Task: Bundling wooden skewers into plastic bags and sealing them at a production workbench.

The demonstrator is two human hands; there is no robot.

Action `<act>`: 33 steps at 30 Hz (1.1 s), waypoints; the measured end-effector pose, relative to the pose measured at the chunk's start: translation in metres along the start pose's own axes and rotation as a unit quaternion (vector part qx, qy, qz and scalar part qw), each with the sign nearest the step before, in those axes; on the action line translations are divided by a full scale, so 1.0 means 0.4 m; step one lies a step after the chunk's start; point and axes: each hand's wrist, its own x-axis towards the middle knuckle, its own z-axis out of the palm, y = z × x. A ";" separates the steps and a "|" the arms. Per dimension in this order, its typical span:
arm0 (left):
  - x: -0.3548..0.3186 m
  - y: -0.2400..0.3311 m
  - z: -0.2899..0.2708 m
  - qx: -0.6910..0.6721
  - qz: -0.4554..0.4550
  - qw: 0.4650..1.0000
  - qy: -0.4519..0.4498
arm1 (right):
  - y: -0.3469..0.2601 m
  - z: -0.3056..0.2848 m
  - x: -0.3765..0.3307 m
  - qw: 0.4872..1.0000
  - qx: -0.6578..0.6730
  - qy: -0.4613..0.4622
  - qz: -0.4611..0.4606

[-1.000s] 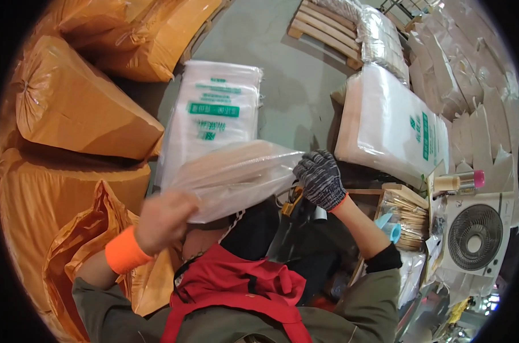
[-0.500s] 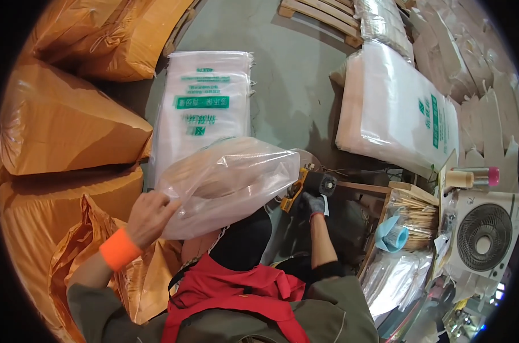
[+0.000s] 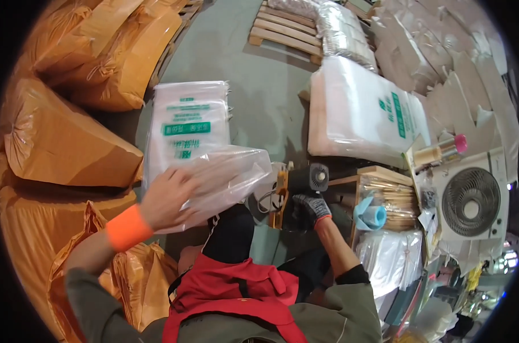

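Observation:
My left hand (image 3: 171,197), bare with an orange wristband, lies over a translucent white plastic bag (image 3: 228,177) with its fingers stretched out and slightly blurred. This bag rests partly over a stack of white bags with green print (image 3: 205,128). My right hand (image 3: 312,207), in a grey glove, is closed at the handle of a yellow and black handheld bag sewing machine (image 3: 280,197). The handle itself is mostly hidden by the glove. The machine stands just right of the bag's right end, apart from it.
Large orange sacks (image 3: 65,143) line the left side. To the right are another bag stack (image 3: 356,114), a wooden box of thin sticks (image 3: 399,200), a blue roll (image 3: 371,217) and a fan (image 3: 471,203). A wooden pallet (image 3: 285,31) lies at the far side.
My left hand has gone from pinching the bag's left edge to lying flat on it, farther right. The bag looks flatter. The sewing machine is now apart from the bag's end.

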 end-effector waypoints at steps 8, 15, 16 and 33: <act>0.416 0.107 0.262 -0.004 -0.079 0.968 0.238 | -0.266 0.078 -0.245 0.971 0.089 -0.004 -0.221; 0.403 0.096 0.323 -0.260 -0.057 0.873 0.409 | -0.380 0.160 -0.216 0.971 0.001 0.024 -0.237; 0.409 0.093 0.327 -0.235 -0.044 0.869 0.434 | -0.387 0.162 -0.178 0.972 -0.044 0.011 -0.232; 0.348 0.090 0.281 -0.274 -0.002 0.909 0.315 | -0.434 0.292 -0.192 0.971 -0.111 -0.007 -0.214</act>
